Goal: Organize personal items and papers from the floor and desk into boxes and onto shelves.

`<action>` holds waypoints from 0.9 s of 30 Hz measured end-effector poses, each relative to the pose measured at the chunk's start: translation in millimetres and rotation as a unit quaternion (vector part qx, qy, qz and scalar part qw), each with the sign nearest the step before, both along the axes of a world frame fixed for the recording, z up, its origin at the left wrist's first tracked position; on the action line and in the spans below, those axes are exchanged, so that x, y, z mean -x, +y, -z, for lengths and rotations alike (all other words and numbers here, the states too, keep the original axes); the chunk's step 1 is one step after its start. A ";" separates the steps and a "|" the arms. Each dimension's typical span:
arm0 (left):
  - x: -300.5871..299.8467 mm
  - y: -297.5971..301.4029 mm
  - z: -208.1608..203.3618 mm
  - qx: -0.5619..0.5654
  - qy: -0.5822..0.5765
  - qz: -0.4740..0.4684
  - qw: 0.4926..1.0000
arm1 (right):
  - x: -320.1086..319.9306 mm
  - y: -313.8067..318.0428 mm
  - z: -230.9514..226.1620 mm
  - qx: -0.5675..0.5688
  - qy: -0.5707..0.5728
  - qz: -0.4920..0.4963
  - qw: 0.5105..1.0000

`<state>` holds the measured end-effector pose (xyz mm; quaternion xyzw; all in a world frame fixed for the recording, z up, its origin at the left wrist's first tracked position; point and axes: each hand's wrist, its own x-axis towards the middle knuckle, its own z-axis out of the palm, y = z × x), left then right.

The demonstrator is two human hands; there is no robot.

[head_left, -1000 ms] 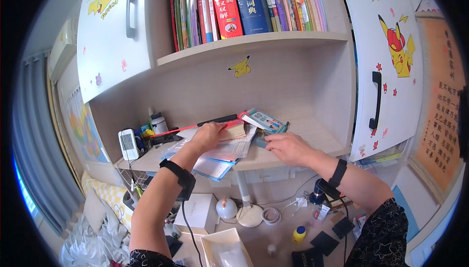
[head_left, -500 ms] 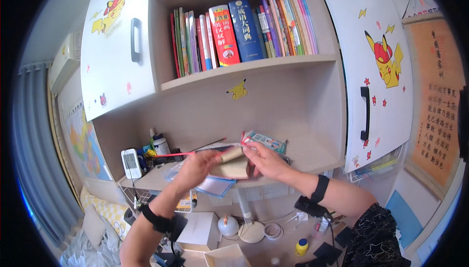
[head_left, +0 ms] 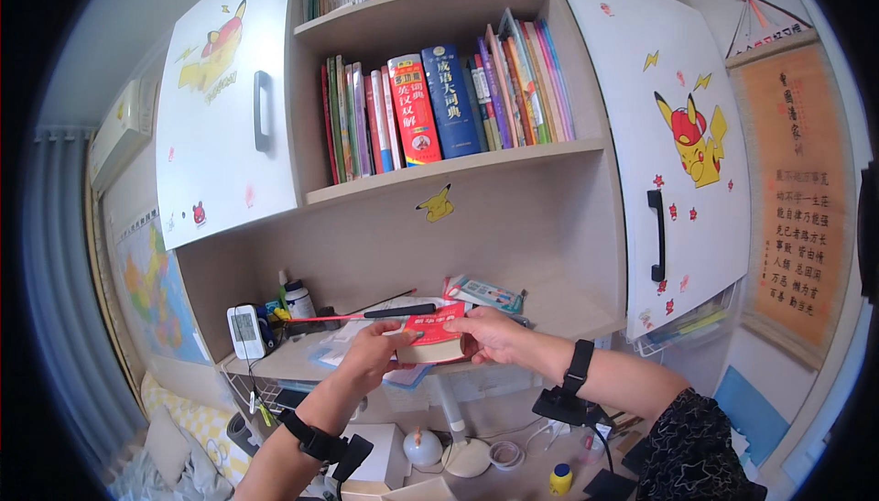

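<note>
A thick, small red book (head_left: 434, 329), closed with its cover facing up, is held between my two hands above the desk's front edge. My left hand (head_left: 374, 353) grips its left side, thumb on top. On the right side my right hand (head_left: 493, 334) pinches the book, its thumb over the cover's corner; some fingers are hidden underneath. Behind the book lie a black-handled tool (head_left: 400, 311) and a flat teal-and-white package (head_left: 487, 294). Papers and a light blue sheet show partly beneath my left hand.
A white digital clock (head_left: 246, 332) and a dark bottle with a white label (head_left: 298, 300) stand at the desk's left. Overhead, a shelf (head_left: 458, 169) holds a row of books between two white cabinet doors. Below are a lamp (head_left: 467, 457) and a yellow bottle (head_left: 560, 479).
The book, earlier showing its pages and bent between my hands, is now shut with the red cover up. My view has tilted upward, showing more of the upper shelves.
</note>
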<state>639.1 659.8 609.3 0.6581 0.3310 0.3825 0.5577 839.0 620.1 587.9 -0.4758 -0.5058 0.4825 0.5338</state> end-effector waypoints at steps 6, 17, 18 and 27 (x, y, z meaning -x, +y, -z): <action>14.6 16.3 -2.7 -0.252 0.154 -0.081 0.952 | -6.3 -15.5 1.4 0.055 0.130 -0.022 0.990; 57.8 94.0 16.3 -0.307 0.319 -0.201 0.874 | -95.8 -58.0 -14.3 -0.048 0.312 0.077 0.946; 66.9 114.7 27.6 -0.312 0.296 -0.238 0.871 | -109.3 -58.0 -12.6 -0.076 0.263 0.088 0.958; 48.7 75.1 10.2 -0.326 0.302 -0.059 0.894 | -142.4 -39.3 11.6 -0.114 0.078 0.316 0.939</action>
